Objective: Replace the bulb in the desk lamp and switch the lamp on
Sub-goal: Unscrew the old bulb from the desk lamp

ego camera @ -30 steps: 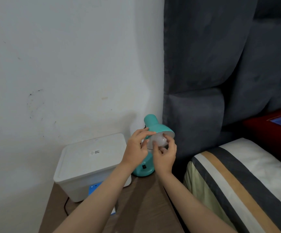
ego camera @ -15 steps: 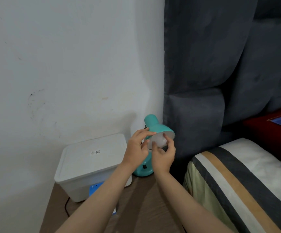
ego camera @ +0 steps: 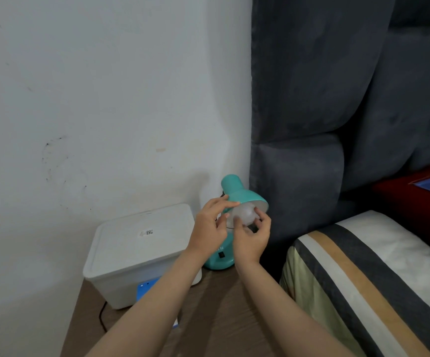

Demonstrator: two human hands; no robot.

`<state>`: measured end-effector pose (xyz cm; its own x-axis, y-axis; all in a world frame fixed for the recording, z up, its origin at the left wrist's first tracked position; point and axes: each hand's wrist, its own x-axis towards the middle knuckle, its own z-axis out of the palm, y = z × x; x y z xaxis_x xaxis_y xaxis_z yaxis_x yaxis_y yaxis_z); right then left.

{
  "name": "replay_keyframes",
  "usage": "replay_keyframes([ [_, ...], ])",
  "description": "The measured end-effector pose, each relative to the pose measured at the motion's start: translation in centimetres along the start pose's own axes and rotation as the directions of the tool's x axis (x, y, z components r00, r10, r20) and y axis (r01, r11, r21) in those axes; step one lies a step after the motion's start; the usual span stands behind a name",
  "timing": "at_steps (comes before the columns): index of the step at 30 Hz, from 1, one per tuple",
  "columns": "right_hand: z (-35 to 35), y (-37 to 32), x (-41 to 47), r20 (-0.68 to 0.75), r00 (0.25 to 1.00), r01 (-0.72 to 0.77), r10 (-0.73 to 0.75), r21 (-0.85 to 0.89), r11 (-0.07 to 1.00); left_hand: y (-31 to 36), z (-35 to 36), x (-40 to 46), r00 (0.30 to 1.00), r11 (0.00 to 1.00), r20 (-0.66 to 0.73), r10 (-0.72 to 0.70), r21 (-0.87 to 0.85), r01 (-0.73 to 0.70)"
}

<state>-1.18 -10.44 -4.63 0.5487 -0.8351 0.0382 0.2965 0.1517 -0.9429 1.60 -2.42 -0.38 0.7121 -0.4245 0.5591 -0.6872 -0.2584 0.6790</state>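
Observation:
A small teal desk lamp [ego camera: 237,191] stands on the wooden bedside table [ego camera: 216,310], its shade tilted toward me. A frosted white bulb [ego camera: 243,213] sits in the shade's mouth, unlit. My left hand [ego camera: 210,228] pinches the shade's near rim with thumb and forefinger. My right hand [ego camera: 252,238] cups the bulb from below, fingertips around its globe. The lamp's round base [ego camera: 220,261] shows a black rocker switch [ego camera: 221,255] between my wrists; the lamp's neck is hidden behind my hands.
A white lidded plastic box [ego camera: 142,251] stands left of the lamp against the white wall, a black cable [ego camera: 102,318] trailing in front of it. A grey padded headboard [ego camera: 337,124] rises right behind the lamp. A striped pillow [ego camera: 363,274] and red cushion [ego camera: 414,199] lie right.
My right hand's fingers have shifted round the bulb, turning at the wrist. The left hand stays on the shade rim and the lamp has not moved.

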Motion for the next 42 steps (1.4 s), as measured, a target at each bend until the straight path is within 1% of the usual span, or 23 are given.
replay_keyframes([
  [4,-0.09,-0.02,0.06,0.022,0.999,0.041,-0.041,0.007,0.999,-0.02,0.05,-0.02,1.000,1.000,0.005,-0.004,0.003,0.004],
  [7,0.27,0.16,-0.22,-0.031,0.999,-0.007,0.009,0.063,0.998,-0.13,0.09,-0.02,1.000,1.000,0.003,-0.006,-0.009,0.006],
  [9,0.51,0.34,-0.29,-0.055,0.997,-0.042,0.046,0.059,0.997,-0.14,0.07,-0.03,1.000,1.000,-0.001,-0.002,-0.007,0.002],
  [12,0.62,0.20,-0.14,-0.043,0.996,-0.072,0.074,0.063,0.995,-0.17,0.05,0.02,1.000,1.000,-0.006,0.004,-0.009,-0.004],
  [16,0.26,-0.26,0.21,0.005,1.000,0.012,-0.012,0.028,1.000,-0.23,0.05,0.07,1.000,1.000,-0.007,0.013,0.014,-0.013],
  [18,0.23,-0.45,0.10,0.019,1.000,0.015,-0.016,0.044,0.999,-0.21,0.06,0.03,1.000,1.000,-0.005,0.010,0.015,-0.010],
  [22,0.43,-0.31,-0.09,-0.031,0.998,-0.053,0.056,0.094,0.994,-0.11,0.05,-0.01,1.000,1.000,-0.002,0.002,0.001,-0.002],
  [25,0.57,-0.24,0.14,-0.058,0.992,-0.108,0.113,0.076,0.991,-0.06,0.03,0.01,1.000,1.000,-0.002,0.005,0.009,-0.005],
  [27,0.57,-0.38,0.20,-0.055,0.997,-0.058,0.061,0.058,0.997,-0.05,-0.01,0.00,1.000,1.000,-0.006,0.003,-0.002,-0.003],
  [29,0.45,-0.41,0.31,-0.018,1.000,0.017,-0.016,0.054,0.998,-0.08,-0.05,0.02,1.000,1.000,-0.008,0.004,-0.009,-0.004],
  [32,0.38,-0.44,0.27,0.031,0.999,0.040,-0.042,0.064,0.997,-0.23,0.01,0.05,1.000,1.000,-0.003,0.006,-0.002,-0.006],
  [35,0.39,-0.37,0.12,-0.006,1.000,-0.004,0.005,0.138,0.990,-0.35,0.08,0.09,1.000,1.000,-0.004,0.004,-0.017,-0.004],
  [38,0.40,-0.46,0.25,-0.056,0.992,-0.109,0.116,0.111,0.988,-0.31,0.11,0.05,1.000,1.000,-0.001,-0.002,-0.005,0.002],
  [40,0.45,-0.49,0.45,-0.052,0.983,-0.171,0.179,0.121,0.978,-0.26,0.11,0.02,1.000,1.000,-0.003,-0.002,0.005,0.002],
  [42,0.43,-0.59,0.54,-0.040,0.982,-0.179,0.186,0.134,0.975,-0.25,0.11,-0.01,1.000,1.000,-0.001,-0.001,0.006,0.001],
])
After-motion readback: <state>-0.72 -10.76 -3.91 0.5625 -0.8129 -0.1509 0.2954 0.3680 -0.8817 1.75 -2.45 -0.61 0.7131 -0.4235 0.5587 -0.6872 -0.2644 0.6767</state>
